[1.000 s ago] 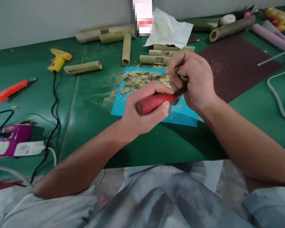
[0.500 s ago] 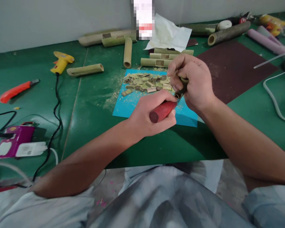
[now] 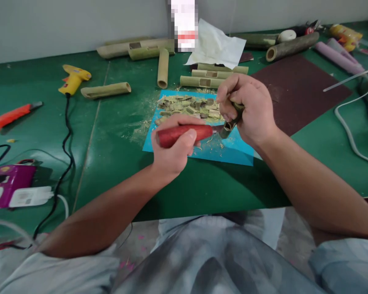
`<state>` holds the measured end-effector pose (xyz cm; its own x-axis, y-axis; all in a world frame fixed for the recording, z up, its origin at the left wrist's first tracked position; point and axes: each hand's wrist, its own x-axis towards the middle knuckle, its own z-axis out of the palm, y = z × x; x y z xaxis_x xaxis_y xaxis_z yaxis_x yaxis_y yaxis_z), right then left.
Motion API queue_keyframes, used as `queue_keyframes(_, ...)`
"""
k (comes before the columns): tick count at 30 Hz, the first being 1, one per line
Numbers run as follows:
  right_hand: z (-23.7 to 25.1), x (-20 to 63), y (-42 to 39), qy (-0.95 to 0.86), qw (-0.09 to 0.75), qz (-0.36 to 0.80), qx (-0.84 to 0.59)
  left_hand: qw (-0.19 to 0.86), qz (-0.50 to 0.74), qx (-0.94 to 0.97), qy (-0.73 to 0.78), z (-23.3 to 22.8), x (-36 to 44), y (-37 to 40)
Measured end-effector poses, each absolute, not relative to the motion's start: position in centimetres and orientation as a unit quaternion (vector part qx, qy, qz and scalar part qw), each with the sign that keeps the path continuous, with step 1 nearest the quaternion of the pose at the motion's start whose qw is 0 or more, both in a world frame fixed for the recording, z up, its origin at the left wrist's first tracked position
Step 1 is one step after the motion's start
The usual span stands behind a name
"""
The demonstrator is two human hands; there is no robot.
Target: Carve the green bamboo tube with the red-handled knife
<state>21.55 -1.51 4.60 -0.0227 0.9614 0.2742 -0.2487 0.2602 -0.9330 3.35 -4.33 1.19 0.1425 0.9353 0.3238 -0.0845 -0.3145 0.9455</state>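
Left grip: the left hand is closed around the red handle of a knife, now laid almost level, its butt swung out to the left since half a second ago.
Blade: the tip is pressed against the bamboo piece, just right of the grip.
Right grip: the right hand is curled tight over that piece, held above the blue mat.
Change: the handle has been dropped flatter and drawn back, so a fresh paring stroke is judged under way.
Beyond: shavings are heaped just behind the grip.
Further out: bamboo tubes and a glue gun lie far left.
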Motion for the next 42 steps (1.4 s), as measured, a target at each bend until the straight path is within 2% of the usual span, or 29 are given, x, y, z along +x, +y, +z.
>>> queue_keyframes(4, 4.7, 21.5, -1.6, -0.504, 0.609, 0.508, -0.343, 0.525, 0.495, 0.572, 0.391, 1.0, 3.5, -3.5)
queue_keyframes(20, 4.9, 21.5, -1.7, -0.514, 0.593, 0.502, -0.364, 0.617, 0.455, 0.493, 0.411, 0.7, 3.9, -2.8)
queue_keyframes(23, 4.8, 21.6, -1.7, -0.509, 0.602, 0.521, -0.328, 0.578, 0.467, 0.512, 0.431, 1.4, 3.8, -2.9)
queue_keyframes(27, 4.7, 21.8, -1.6, -0.520, 0.597, 0.512, -0.332, 0.447, 0.487, 0.607, 0.441, 2.6, 3.3, -2.7)
queue_keyframes(29, 4.8, 21.9, -1.6, -0.532, 0.585, 0.508, -0.342, 0.413, 0.451, 0.653, 0.447, 3.2, 2.8, -2.4)
queue_keyframes(33, 4.8, 22.0, -1.5, -0.535, 0.572, 0.504, -0.364, 0.409, 0.353, 0.717, 0.440, 4.2, 1.7, -1.4)
queue_keyframes(39, 4.7, 21.7, -1.4, -0.516, 0.596, 0.504, -0.354, 0.491, 0.212, 0.728, 0.429, 5.9, 1.0, -0.9)
queue_keyframes(42, 4.7, 21.4, -1.6, -0.498, 0.602, 0.518, -0.348, 0.519, 0.186, 0.721, 0.421, 6.3, 1.1, -1.0)
